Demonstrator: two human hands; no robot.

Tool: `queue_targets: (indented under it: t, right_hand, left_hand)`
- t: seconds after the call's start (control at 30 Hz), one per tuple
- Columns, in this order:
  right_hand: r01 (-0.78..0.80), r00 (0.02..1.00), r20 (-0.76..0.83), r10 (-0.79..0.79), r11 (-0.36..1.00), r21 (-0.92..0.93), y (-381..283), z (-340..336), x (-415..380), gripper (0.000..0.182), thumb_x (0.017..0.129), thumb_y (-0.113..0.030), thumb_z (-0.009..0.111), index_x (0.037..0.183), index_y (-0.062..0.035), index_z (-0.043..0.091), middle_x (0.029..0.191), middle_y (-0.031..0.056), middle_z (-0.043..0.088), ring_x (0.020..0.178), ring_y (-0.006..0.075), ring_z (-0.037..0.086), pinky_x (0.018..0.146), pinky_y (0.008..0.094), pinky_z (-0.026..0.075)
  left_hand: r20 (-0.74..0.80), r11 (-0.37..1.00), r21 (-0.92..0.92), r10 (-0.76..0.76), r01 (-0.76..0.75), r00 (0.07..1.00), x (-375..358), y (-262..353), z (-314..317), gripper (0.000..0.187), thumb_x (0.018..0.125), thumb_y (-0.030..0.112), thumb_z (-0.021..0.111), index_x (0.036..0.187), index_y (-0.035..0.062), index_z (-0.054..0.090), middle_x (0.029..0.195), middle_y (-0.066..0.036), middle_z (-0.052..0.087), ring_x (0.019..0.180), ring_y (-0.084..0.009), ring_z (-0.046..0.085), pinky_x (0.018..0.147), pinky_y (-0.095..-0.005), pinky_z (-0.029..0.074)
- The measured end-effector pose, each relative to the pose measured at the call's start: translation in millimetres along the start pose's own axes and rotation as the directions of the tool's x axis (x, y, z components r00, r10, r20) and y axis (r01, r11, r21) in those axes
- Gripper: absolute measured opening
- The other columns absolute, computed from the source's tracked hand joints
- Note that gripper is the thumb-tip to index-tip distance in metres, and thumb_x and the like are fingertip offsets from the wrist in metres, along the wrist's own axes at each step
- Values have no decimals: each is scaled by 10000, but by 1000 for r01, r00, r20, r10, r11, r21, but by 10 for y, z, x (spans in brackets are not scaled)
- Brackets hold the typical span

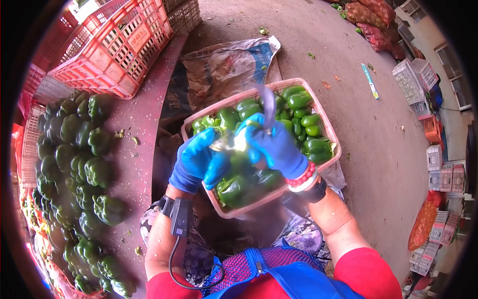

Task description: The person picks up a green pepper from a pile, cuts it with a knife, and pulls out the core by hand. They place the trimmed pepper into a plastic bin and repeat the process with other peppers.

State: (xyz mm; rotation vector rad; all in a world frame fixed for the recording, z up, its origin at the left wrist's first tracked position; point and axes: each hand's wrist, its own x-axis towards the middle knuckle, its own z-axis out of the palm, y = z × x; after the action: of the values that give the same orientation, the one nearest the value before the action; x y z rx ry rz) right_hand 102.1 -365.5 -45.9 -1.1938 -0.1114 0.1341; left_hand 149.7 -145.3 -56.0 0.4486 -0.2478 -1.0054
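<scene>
Both my hands wear blue gloves above a pink crate [335, 144] of green peppers [317, 146]. My left hand [200, 158] has its fingers curled round a pale green piece of pepper [222, 141], partly blurred by glare. Close beside it, my right hand [276, 145] grips a knife [268, 102], its curved blade pointing up and away from me. The right fingertips are at the pale piece. More peppers lie below my hands in the crate's near half, seen through a blurred patch.
Many dark green peppers [66, 129] lie in a pile on the left. Red plastic crates [117, 50] stand at the upper left. A crumpled sack [214, 70] lies behind the pink crate. Filled mesh sacks [366, 20] and stacked crates [413, 82] are along the right.
</scene>
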Motion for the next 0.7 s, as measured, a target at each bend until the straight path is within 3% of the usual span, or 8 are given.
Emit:
queue_targets:
  t: [0.07,0.13,0.23,0.4,0.53,0.57,0.67,0.7]
  right_hand:
    - [-187,959,-236,156,975,-117,-122,-186,81,241,982,-261,666,1085,-46,699,838,8,698,605,89,600,552,243,489]
    - [-387,922,-338,191,397,-833,-291,-303,129,252,981,-285,669,1044,-47,728,903,9,729,658,118,640,601,279,519]
    - [-194,968,-247,-39,506,-841,-89,-394,49,272,966,-305,692,1027,-45,741,941,37,748,749,136,682,685,311,550]
    - [-50,999,-7,54,863,-502,-206,-142,7,287,935,-291,726,1066,-35,722,941,102,742,870,136,698,793,301,556]
    - [60,998,20,-58,847,-529,206,-87,73,243,950,-250,702,1019,-17,712,887,106,733,812,139,691,719,307,555]
    - [48,997,-21,-72,825,-564,240,-67,85,231,954,-240,693,1018,-19,713,874,103,731,803,137,688,710,305,553]
    - [-191,971,-214,105,880,-434,210,51,73,217,960,-217,671,1007,-8,710,817,41,707,735,115,650,666,295,530]
    - [-284,941,-279,192,895,-343,192,68,83,227,960,-222,673,1005,-3,709,809,24,699,717,107,637,650,292,522]
  left_hand:
    - [-63,986,168,27,-16,998,-6,52,73,536,1046,381,399,1101,-121,579,561,-195,567,396,-306,522,397,-358,448]
    - [-173,981,192,31,2,984,56,-41,-2,433,995,314,510,1163,-81,569,721,-194,647,507,-307,620,447,-354,521]
    - [-263,860,487,-21,151,965,123,-64,-75,376,983,297,552,1127,-46,604,793,-145,663,556,-240,639,463,-330,531]
    - [-376,727,592,-132,348,917,174,-191,66,330,974,308,578,1084,1,627,759,-72,637,537,-152,597,440,-273,492]
    - [-388,613,714,-56,339,920,151,-236,208,317,969,316,561,1132,48,608,720,-29,599,535,-107,555,436,-220,411]
    - [-398,604,723,-32,335,917,161,-242,209,309,967,307,572,1130,45,598,714,-37,611,578,-160,595,522,-303,485]
    - [58,69,993,400,-93,915,213,-474,-50,316,949,242,591,1171,22,546,723,-111,627,634,-292,638,630,-409,516]
    - [-48,-87,993,287,76,957,179,-419,85,367,929,180,601,1229,5,483,794,-209,634,728,-413,650,673,-474,510]
